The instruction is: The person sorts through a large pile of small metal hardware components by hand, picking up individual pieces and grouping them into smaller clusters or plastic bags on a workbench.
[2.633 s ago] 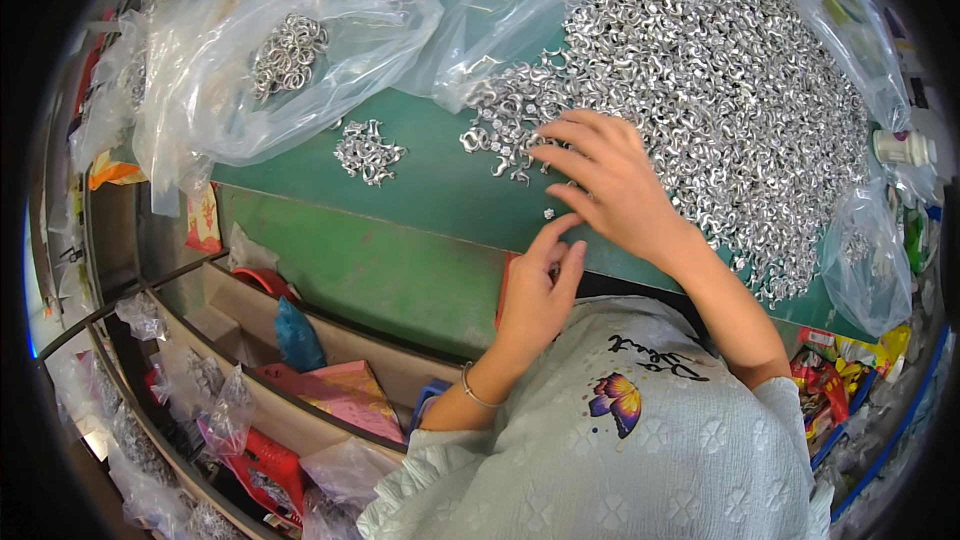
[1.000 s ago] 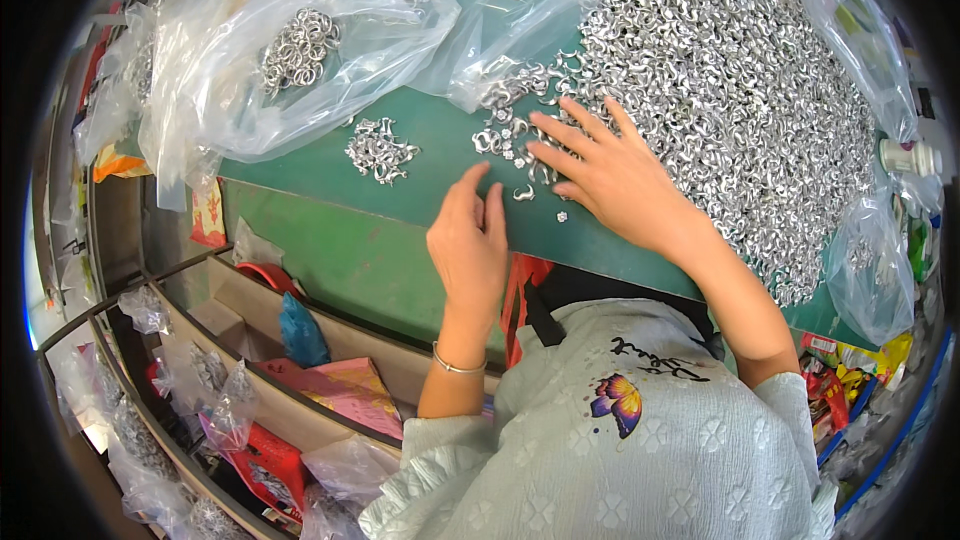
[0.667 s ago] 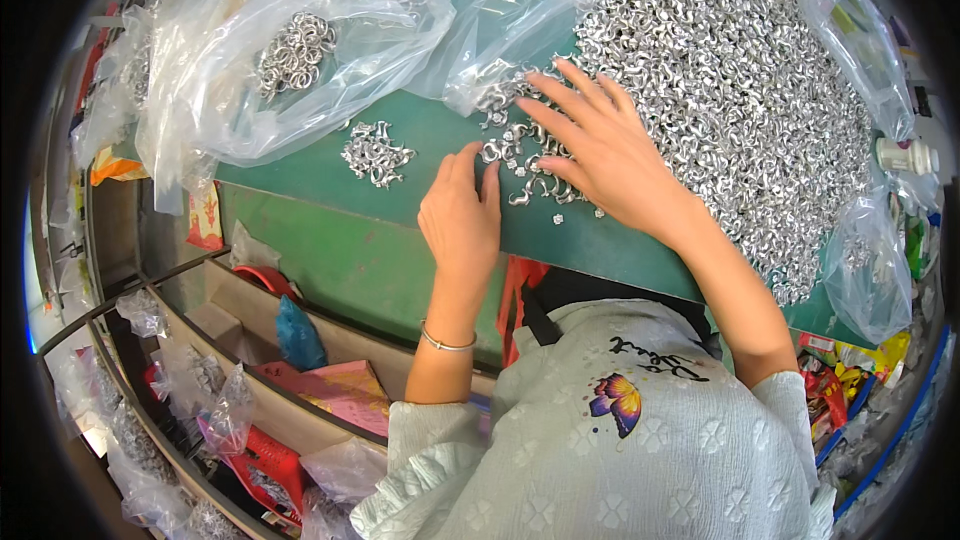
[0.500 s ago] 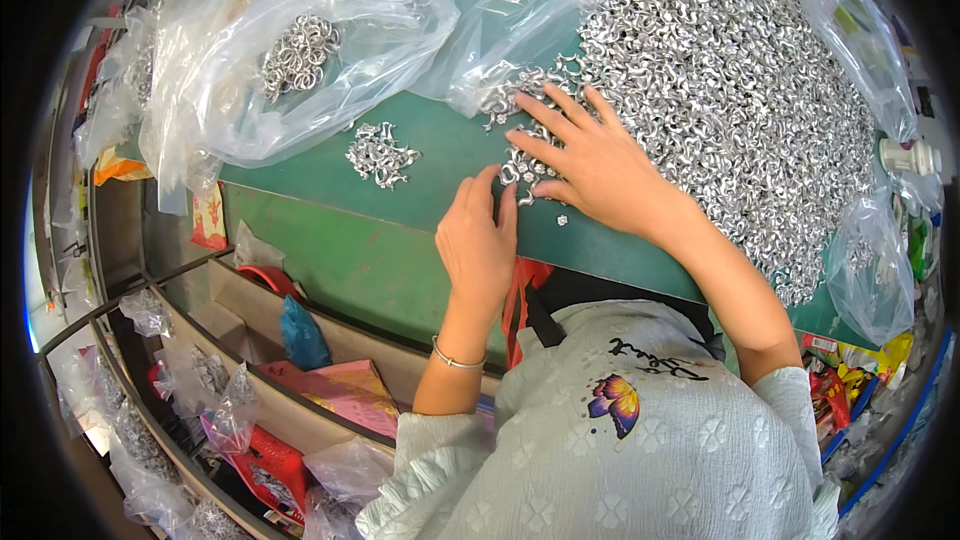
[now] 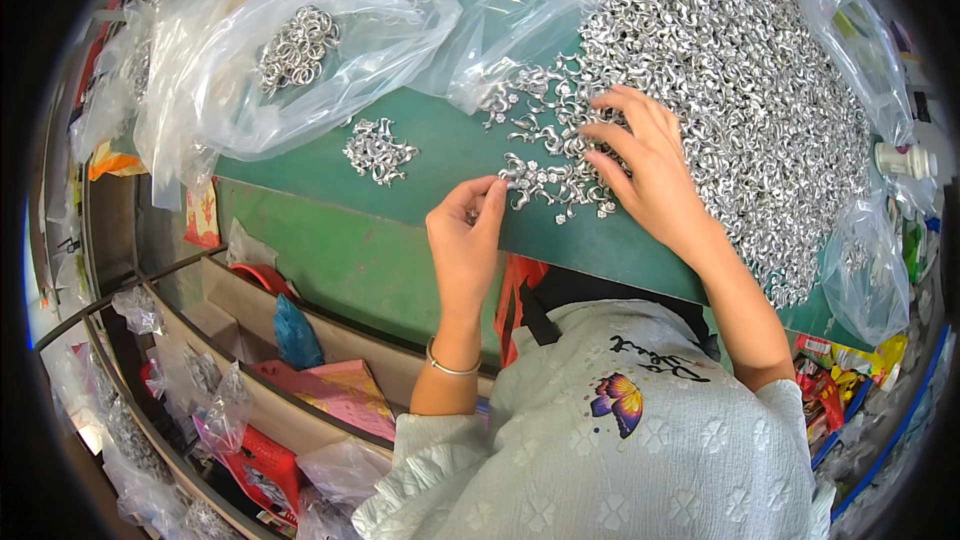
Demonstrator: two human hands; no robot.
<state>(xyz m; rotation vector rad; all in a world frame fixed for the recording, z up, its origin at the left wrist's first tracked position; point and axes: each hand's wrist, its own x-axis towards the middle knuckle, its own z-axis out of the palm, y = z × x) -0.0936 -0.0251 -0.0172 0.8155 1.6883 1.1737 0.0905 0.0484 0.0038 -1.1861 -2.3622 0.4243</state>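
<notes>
A large heap of small curved silver metal pieces [image 5: 730, 110] covers the right side of the green table [image 5: 450, 145]. My right hand [image 5: 650, 165] is over the heap's left edge, fingers bent and apart, with nothing visibly held. Loose silver pieces [image 5: 540, 180] lie scattered between my hands. Beside them, my left hand [image 5: 463, 235] is closed, thumb and forefinger meeting at the nearest pieces. A silver glint shows inside its curled fingers, though its shape is partly hidden. Farther left sits a small separate pile of silver pieces [image 5: 378, 152].
A clear plastic bag [image 5: 390, 30] at the back left holds silver rings [image 5: 300, 48]. A white bottle [image 5: 905, 160] stands at the right edge. Below the table's left side are compartments [image 5: 345, 340] with a blue bag [image 5: 297, 332] and pink packet [image 5: 340, 395].
My right hand has moved right, off the scattered pieces and onto the heap's edge, its fingers more bent. My left hand has shifted slightly left and its fingers have curled in.
</notes>
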